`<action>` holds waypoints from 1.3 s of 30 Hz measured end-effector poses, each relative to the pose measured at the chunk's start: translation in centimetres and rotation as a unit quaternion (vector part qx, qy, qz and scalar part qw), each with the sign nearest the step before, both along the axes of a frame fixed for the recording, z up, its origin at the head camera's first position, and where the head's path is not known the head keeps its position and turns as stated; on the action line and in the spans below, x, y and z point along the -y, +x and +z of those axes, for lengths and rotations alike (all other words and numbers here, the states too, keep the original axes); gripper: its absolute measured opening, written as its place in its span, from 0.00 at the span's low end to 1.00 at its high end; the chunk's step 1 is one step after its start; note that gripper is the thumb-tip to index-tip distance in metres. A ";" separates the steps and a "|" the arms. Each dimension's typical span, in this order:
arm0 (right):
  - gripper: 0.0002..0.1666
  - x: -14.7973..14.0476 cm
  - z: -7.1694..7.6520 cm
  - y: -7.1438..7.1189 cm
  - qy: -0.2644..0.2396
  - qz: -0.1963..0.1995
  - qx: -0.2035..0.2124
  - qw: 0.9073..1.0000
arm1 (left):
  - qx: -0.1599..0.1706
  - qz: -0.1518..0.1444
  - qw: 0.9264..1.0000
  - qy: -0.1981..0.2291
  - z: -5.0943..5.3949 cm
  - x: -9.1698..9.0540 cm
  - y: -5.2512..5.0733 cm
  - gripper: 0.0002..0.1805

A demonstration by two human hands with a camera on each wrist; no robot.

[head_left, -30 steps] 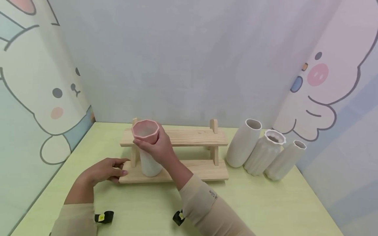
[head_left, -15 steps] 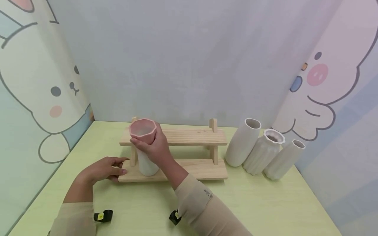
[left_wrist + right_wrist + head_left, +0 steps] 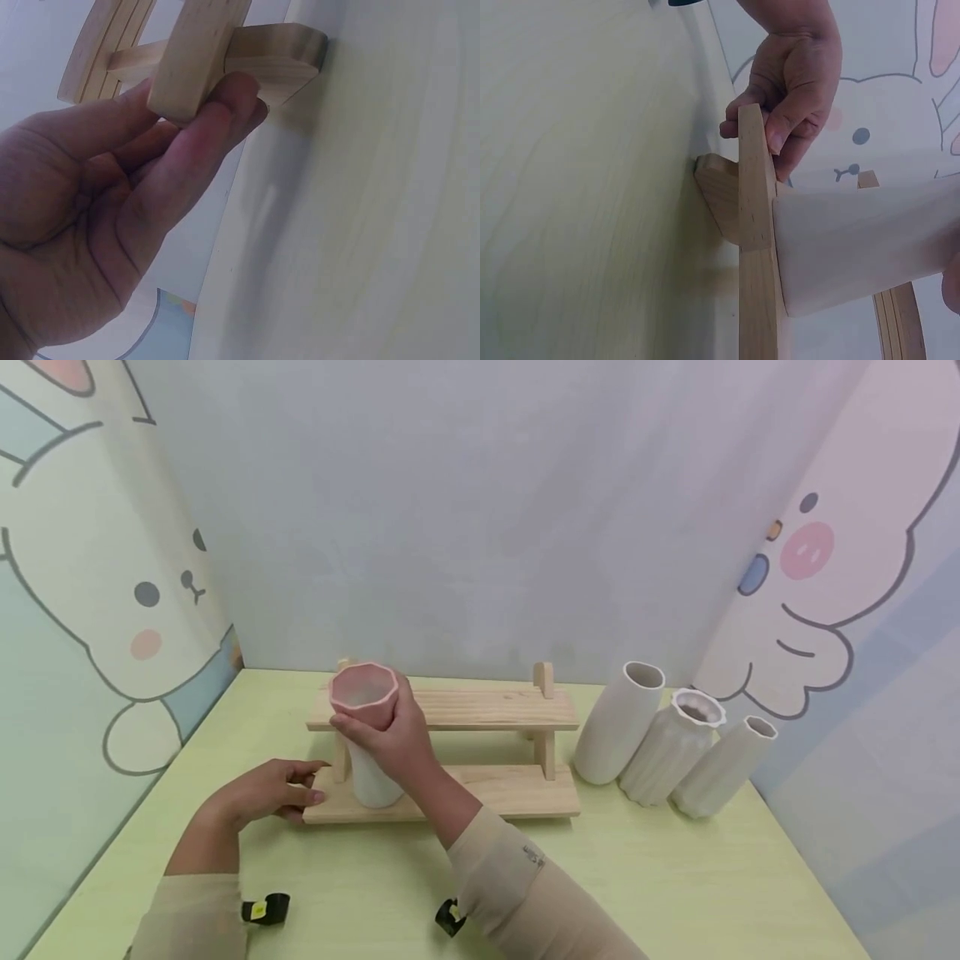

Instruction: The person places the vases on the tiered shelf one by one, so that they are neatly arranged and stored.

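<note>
My right hand (image 3: 393, 735) grips a vase (image 3: 375, 777), white below with a pink faceted rim, around its upper part. The vase stands upright on the lower board of a two-tier wooden shelf (image 3: 487, 789), toward its left end. In the right wrist view the base of the vase (image 3: 840, 247) meets the board. My left hand (image 3: 262, 793) pinches the left end of that lower board, thumb on top and fingers beneath. The left wrist view shows the left hand's fingers (image 3: 180, 165) against the board end (image 3: 191, 67) and a foot of the shelf just beyond.
Right of the shelf three white vases stand in a row: a tall smooth one (image 3: 618, 727), a ribbed one with a scalloped rim (image 3: 671, 747) and a slim one (image 3: 723, 768). The pale green table (image 3: 637, 885) meets a grey backdrop (image 3: 465, 527) behind.
The vase and my right hand have shifted slightly left along the lower board. My left hand keeps its hold on the board end.
</note>
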State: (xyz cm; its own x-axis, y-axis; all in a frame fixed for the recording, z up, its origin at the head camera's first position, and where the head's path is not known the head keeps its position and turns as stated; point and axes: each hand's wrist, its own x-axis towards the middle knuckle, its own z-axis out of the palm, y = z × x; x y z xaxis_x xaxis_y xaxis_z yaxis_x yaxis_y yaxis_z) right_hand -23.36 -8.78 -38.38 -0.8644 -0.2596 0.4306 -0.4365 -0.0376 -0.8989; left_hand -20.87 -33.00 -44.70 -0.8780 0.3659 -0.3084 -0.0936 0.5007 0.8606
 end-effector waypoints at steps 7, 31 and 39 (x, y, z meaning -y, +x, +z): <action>0.70 -3.8 0.9 -0.4 -0.015 0.053 -0.042 0.998 | 0.003 0.003 1.000 -0.001 -0.1 -0.2 0.0 0.36; 0.65 -21.8 3.5 2.6 -0.055 -0.067 -0.174 0.981 | 0.012 -0.010 1.000 0.003 0.1 0.7 0.1 0.38; 0.61 -25.9 5.5 2.8 -0.115 -0.152 -0.170 0.967 | 0.017 -0.012 1.000 0.003 0.2 1.5 0.6 0.40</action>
State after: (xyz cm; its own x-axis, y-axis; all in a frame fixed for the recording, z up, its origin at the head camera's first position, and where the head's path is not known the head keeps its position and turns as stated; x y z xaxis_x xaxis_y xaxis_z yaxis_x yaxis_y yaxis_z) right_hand -20.59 17.16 -32.87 -0.6845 0.1217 0.7188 -0.7272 -0.0434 -0.6851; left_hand -20.24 -34.45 -44.54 -0.8580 0.3890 -0.3355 -0.1104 0.4984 0.8599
